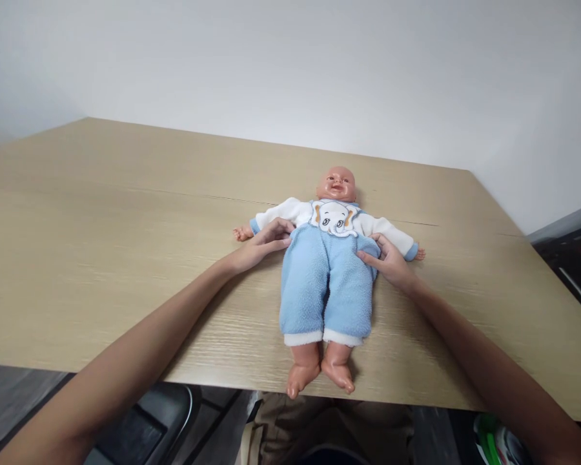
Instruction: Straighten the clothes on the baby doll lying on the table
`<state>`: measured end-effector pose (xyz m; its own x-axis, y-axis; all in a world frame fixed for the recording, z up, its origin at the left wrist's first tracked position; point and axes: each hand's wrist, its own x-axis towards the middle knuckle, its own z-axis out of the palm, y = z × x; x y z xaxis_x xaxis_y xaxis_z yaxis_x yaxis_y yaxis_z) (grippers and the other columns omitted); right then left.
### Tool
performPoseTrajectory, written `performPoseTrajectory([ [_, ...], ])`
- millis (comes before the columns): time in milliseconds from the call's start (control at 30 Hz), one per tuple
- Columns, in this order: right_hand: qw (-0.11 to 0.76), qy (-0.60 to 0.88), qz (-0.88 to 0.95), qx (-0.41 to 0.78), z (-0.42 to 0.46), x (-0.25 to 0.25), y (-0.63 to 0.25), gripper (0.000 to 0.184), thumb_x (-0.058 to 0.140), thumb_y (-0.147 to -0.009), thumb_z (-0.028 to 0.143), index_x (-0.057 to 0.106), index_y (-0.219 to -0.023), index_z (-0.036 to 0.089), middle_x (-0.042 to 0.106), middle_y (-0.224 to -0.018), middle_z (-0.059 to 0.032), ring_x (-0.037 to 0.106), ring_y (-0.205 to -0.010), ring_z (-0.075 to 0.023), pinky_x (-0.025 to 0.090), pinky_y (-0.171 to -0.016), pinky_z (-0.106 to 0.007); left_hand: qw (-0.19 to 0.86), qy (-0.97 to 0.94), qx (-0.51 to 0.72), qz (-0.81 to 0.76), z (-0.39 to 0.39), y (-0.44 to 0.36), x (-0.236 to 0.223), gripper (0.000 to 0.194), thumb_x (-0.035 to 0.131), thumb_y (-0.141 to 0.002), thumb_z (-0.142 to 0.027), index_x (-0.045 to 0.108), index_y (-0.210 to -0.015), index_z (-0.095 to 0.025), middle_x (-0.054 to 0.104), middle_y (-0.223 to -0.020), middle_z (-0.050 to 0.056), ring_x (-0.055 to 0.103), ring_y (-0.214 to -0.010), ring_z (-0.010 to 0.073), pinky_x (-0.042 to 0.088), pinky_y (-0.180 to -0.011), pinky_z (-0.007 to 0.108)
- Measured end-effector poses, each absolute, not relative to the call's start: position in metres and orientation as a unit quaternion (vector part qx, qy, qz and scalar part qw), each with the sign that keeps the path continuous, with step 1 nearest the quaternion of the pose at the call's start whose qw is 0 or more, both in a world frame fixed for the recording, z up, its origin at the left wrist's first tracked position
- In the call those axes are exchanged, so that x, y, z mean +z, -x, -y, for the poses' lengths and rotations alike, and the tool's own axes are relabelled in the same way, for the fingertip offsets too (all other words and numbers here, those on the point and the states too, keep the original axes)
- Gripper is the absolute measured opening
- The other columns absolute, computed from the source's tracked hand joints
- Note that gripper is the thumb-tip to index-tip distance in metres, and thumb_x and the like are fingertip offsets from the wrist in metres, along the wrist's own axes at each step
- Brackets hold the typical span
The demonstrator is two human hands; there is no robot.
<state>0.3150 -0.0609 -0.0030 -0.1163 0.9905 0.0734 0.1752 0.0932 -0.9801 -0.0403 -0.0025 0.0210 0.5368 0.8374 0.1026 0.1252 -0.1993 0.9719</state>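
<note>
A baby doll [336, 184] lies on its back on the wooden table [101, 226], head away from me and bare feet at the near edge. It wears light blue fleece trousers [326, 284] and a white top with an elephant bib. My left hand [264, 242] pinches the trousers' waistband at the doll's right side. My right hand [390, 258] grips the waistband at the other side, fingers curled on the fabric.
A white wall rises behind the table. A dark chair [159, 420] stands under the near edge at the left. Dark furniture [576, 265] sits at the right. A green and white object [494, 442] shows at the bottom right.
</note>
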Motion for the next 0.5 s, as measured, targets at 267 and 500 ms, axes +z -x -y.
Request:
performPoseTrajectory([
  [267, 0.426, 0.509, 0.642, 0.385, 0.069, 0.002, -0.320, 0.050, 0.061, -0.104, 0.076, 0.055, -0.090, 0.028, 0.052, -0.086, -0.0004, 0.051, -0.087, -0.0239, 0.049, -0.082, -0.036, 0.477, -0.745, 0.292, -0.364, 0.002, 0.041, 0.016, 0.043, 0.069, -0.099, -0.066, 0.061, -0.104, -0.025, 0.057, -0.096, 0.002, 0.053, -0.089, 0.0216, 0.049, -0.086, 0.036],
  [500, 0.466, 0.531, 0.581, 0.404, 0.056, -0.007, -0.322, 0.054, 0.065, -0.095, 0.081, 0.050, -0.092, 0.029, 0.043, -0.083, 0.0024, 0.044, -0.078, -0.0212, 0.044, -0.074, -0.034, 0.466, -0.713, 0.337, -0.402, 0.001, 0.033, 0.010, 0.044, 0.065, -0.097, -0.068, 0.054, -0.102, -0.025, 0.046, -0.084, -0.002, 0.043, -0.076, 0.0185, 0.041, -0.074, 0.032],
])
